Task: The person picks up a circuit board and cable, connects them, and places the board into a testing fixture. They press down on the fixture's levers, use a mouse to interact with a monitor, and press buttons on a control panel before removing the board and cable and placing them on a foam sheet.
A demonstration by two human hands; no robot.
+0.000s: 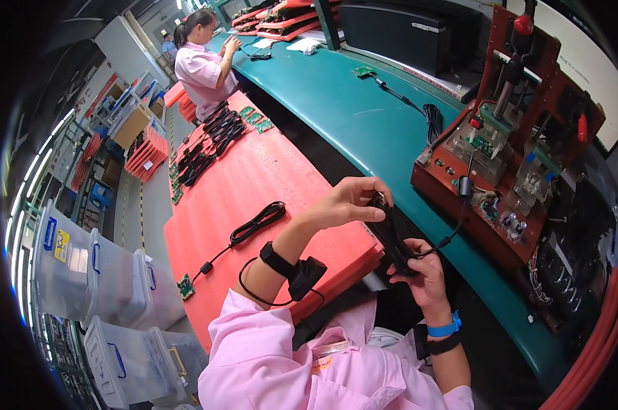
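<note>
Left hand's (pixel 353 203) grip pinches upper end of black cable bundle (pixel 392 239); right hand's (pixel 426 275) grip wraps lower end. Bundle held between hands, beside green table (pixel 336 130). Lead (pixel 458 224) runs up to red fixture (pixel 428 179): tugging bundle could strain connection there. Slackened grip could let loops spill, snag table edge.

The left hand (pixel 353 205) covers the upper end of the black cable coil (pixel 391 239), whose lower end partly hides the fingers of the right hand (pixel 428 273). Toward two o'clock, the screen (pixel 606 75) runs into the dark rim; at four, the red hoses (pixel 599 348) are cut off by the lower edge. At ten, the heaped cables (pixel 213 140) overlap too much to count. Near eleven, a distant person (pixel 168 46) is too small to make out.
</note>
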